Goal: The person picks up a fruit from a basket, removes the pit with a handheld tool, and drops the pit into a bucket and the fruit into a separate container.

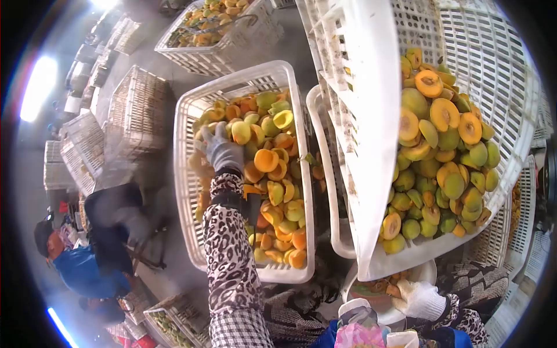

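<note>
My left hand (223, 149), in a grey glove, reaches into a white plastic basket (181, 174) of halved apricots. Its fingers are apart over the fruit at the basket's left side, beside a yellow-green apricot (241, 132). Cut apricot halves (267, 160) with orange flesh lie below the hand. At the lower right, my right hand (419, 300) wears a white glove and is closed at the rim of a white bowl (350, 284). Small brown-orange pieces (377, 286) lie in the bowl. What the right fingers hold is too small to make out.
A large white crate (487, 52) of halved apricots (444, 116) stands tilted at right, its wall rising between my hands. Another fruit-filled crate (197, 58) is behind. Stacked crates (136, 110) and a person in blue (90, 275) are at left.
</note>
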The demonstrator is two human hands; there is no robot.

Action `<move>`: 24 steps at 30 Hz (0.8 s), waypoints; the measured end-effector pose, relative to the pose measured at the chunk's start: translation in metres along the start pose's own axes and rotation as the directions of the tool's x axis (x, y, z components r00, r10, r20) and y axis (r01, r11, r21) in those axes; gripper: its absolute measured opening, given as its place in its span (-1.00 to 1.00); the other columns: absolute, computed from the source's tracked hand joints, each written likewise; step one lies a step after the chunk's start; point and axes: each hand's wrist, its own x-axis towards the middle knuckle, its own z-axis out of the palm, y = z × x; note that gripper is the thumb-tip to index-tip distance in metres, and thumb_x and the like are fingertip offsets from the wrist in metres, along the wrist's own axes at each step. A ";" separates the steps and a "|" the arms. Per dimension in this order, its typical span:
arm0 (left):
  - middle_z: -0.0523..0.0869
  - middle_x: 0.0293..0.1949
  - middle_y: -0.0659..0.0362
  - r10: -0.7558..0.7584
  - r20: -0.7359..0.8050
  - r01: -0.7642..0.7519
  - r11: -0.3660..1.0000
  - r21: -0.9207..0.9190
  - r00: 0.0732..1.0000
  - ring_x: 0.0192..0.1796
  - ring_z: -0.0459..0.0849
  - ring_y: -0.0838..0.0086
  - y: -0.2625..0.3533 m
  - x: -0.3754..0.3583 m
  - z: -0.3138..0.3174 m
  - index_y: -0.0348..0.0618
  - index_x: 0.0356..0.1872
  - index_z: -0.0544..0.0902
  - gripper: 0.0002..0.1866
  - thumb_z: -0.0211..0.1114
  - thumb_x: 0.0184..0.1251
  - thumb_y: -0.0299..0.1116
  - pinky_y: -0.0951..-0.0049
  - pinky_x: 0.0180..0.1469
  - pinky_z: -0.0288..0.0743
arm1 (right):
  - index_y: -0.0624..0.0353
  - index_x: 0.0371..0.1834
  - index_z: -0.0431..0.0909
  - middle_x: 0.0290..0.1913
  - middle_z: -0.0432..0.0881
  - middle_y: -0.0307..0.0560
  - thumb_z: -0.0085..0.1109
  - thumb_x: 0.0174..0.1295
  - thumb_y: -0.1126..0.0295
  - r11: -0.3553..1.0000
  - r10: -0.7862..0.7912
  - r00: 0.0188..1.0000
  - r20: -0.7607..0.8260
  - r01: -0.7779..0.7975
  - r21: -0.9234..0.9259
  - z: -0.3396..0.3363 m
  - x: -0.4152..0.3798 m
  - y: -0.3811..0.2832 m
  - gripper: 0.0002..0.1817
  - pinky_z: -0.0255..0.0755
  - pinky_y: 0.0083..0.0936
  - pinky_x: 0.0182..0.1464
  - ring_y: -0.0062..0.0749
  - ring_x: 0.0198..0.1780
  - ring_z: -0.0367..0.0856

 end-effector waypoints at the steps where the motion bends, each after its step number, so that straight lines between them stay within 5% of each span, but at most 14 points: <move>1: 0.27 0.35 0.03 -0.023 -0.044 0.024 1.000 0.017 0.999 0.39 0.12 -0.13 0.006 0.004 0.004 0.20 0.04 0.59 -0.52 0.40 0.00 -0.24 -0.02 0.28 0.34 | 0.21 -0.19 0.50 -0.42 0.61 0.16 0.19 0.17 0.10 1.000 -0.023 1.000 0.003 0.023 -0.020 0.001 0.002 0.001 -0.62 0.53 -0.06 -0.39 0.15 -0.38 0.64; 3: 0.41 0.25 0.03 0.069 -0.157 -0.059 0.996 0.068 0.985 0.30 0.31 -0.03 0.022 0.008 -0.003 0.13 -0.07 0.63 -0.68 0.33 0.10 -0.25 0.04 0.19 0.42 | 0.17 -0.11 0.53 -0.37 0.61 0.20 0.18 0.17 0.12 0.988 0.092 0.995 -0.047 -0.085 0.127 -0.013 0.009 -0.015 -0.63 0.55 -0.09 -0.37 0.13 -0.31 0.65; 5: 0.59 0.08 -0.04 0.240 0.000 -0.240 0.971 -0.017 0.971 0.18 0.49 0.04 0.033 0.031 -0.008 0.05 -0.05 0.64 -0.70 0.27 0.16 -0.25 0.11 0.20 0.41 | 0.16 -0.11 0.53 -0.38 0.62 0.19 0.19 0.16 0.12 0.988 0.105 0.994 -0.031 -0.100 0.120 -0.017 0.016 -0.018 -0.63 0.55 -0.08 -0.37 0.13 -0.32 0.65; 7: 0.66 -0.08 -0.06 0.275 0.064 -0.258 0.946 -0.197 0.959 0.08 0.58 0.08 0.064 0.042 -0.010 -0.04 -0.10 0.65 -0.75 0.21 0.21 -0.28 0.11 0.17 0.40 | 0.15 -0.11 0.52 -0.38 0.62 0.18 0.20 0.15 0.11 0.990 0.105 0.994 -0.033 -0.101 0.102 -0.017 0.014 -0.016 -0.62 0.56 -0.07 -0.36 0.14 -0.33 0.66; 9: 0.64 0.00 -0.15 0.230 0.243 -0.118 0.907 -0.404 0.942 0.17 0.49 -0.06 0.096 0.058 0.005 -0.15 0.01 0.59 -0.63 0.27 0.19 -0.25 0.14 0.23 0.39 | 0.15 -0.11 0.51 -0.39 0.63 0.17 0.21 0.13 0.10 0.987 0.126 0.992 -0.028 -0.122 0.102 -0.016 0.017 -0.016 -0.61 0.56 -0.06 -0.35 0.15 -0.35 0.66; 11: 0.63 0.00 -0.17 0.283 0.093 -0.237 0.912 -0.336 0.955 0.18 0.49 -0.07 0.090 0.094 0.080 -0.21 0.04 0.56 -0.56 0.29 0.17 -0.22 0.15 0.26 0.37 | 0.14 -0.11 0.51 -0.40 0.64 0.16 0.22 0.12 0.09 0.988 0.124 0.992 -0.030 -0.121 0.099 -0.013 0.015 -0.016 -0.60 0.56 -0.05 -0.34 0.16 -0.36 0.66; 13: 0.59 0.05 -0.18 0.277 0.144 -0.136 0.783 -0.607 0.950 0.21 0.46 -0.07 0.084 0.075 0.031 -0.37 0.09 0.50 -0.38 0.37 0.09 -0.11 0.17 0.31 0.31 | 0.13 -0.11 0.50 -0.41 0.64 0.15 0.23 0.11 0.09 0.987 0.135 0.990 -0.032 -0.131 0.096 -0.010 0.015 -0.016 -0.59 0.56 -0.04 -0.33 0.17 -0.37 0.66; 15: 0.55 0.13 -0.07 0.344 0.064 -0.303 0.890 -0.341 0.937 0.25 0.43 -0.01 0.054 0.041 0.001 -0.23 0.09 0.53 -0.45 0.29 0.18 -0.06 0.11 0.31 0.28 | 0.12 -0.11 0.49 -0.42 0.65 0.14 0.24 0.10 0.08 0.985 0.156 0.988 -0.024 -0.154 0.076 -0.015 0.008 -0.021 -0.58 0.57 -0.03 -0.32 0.18 -0.39 0.66; 17: 0.51 0.21 0.03 0.328 0.152 -0.335 0.942 0.019 0.932 0.29 0.40 0.04 0.017 0.017 -0.018 -0.09 0.10 0.55 -0.51 0.22 0.26 -0.01 0.06 0.32 0.26 | 0.14 -0.13 0.55 -0.40 0.64 0.10 0.21 0.12 0.13 0.970 0.230 0.973 0.019 -0.231 0.075 -0.024 0.007 -0.028 -0.64 0.56 -0.12 -0.27 0.07 -0.36 0.66; 18: 0.48 0.25 0.02 0.128 0.340 -0.122 0.992 -0.038 0.932 0.35 0.35 0.06 0.021 0.012 -0.045 -0.05 0.18 0.51 -0.53 0.16 0.30 -0.08 0.04 0.40 0.15 | 0.16 -0.16 0.60 -0.38 0.63 0.05 0.18 0.15 0.18 0.950 0.303 0.950 0.078 -0.307 0.056 -0.025 0.007 -0.032 -0.69 0.56 -0.21 -0.22 -0.04 -0.33 0.66; 19: 0.48 0.25 0.02 0.133 0.350 -0.128 0.991 -0.036 0.927 0.35 0.35 0.06 0.003 0.019 -0.021 -0.05 0.18 0.51 -0.53 0.16 0.30 -0.08 0.04 0.40 0.15 | 0.16 -0.16 0.60 -0.38 0.63 0.05 0.18 0.15 0.18 0.947 0.308 0.947 0.086 -0.314 0.063 -0.020 0.008 -0.029 -0.69 0.56 -0.21 -0.22 -0.04 -0.33 0.66; 21: 0.47 0.29 0.02 0.514 0.044 -0.511 0.835 0.204 0.857 0.40 0.31 0.06 -0.063 0.050 0.051 -0.02 0.24 0.48 -0.54 0.11 0.34 -0.18 0.06 0.46 0.05 | 0.11 -0.09 0.49 -0.35 0.67 0.06 0.26 0.09 0.10 0.934 0.246 0.969 -0.025 -0.230 0.273 -0.007 0.011 -0.016 -0.58 0.58 -0.08 -0.26 0.12 -0.34 0.68; 23: 0.48 0.30 0.04 0.652 0.045 -0.644 0.733 0.220 0.757 0.43 0.28 0.06 -0.081 0.092 0.072 -0.01 0.25 0.48 -0.56 0.05 0.37 -0.23 0.10 0.50 -0.03 | 0.08 -0.01 0.49 -0.31 0.67 0.08 0.24 0.10 0.13 0.962 0.199 0.977 -0.072 -0.181 0.206 -0.001 0.020 -0.002 -0.57 0.58 -0.09 -0.23 0.10 -0.32 0.68; 24: 0.52 0.27 0.06 0.615 -0.001 -0.584 0.750 0.311 0.789 0.42 0.29 0.04 -0.075 0.101 0.078 -0.02 0.26 0.47 -0.56 0.01 0.39 -0.21 0.12 0.51 -0.03 | 0.07 0.02 0.49 -0.30 0.66 0.11 0.22 0.12 0.14 0.980 0.156 0.983 -0.099 -0.142 0.136 0.004 0.022 -0.001 -0.57 0.57 -0.08 -0.23 0.11 -0.31 0.67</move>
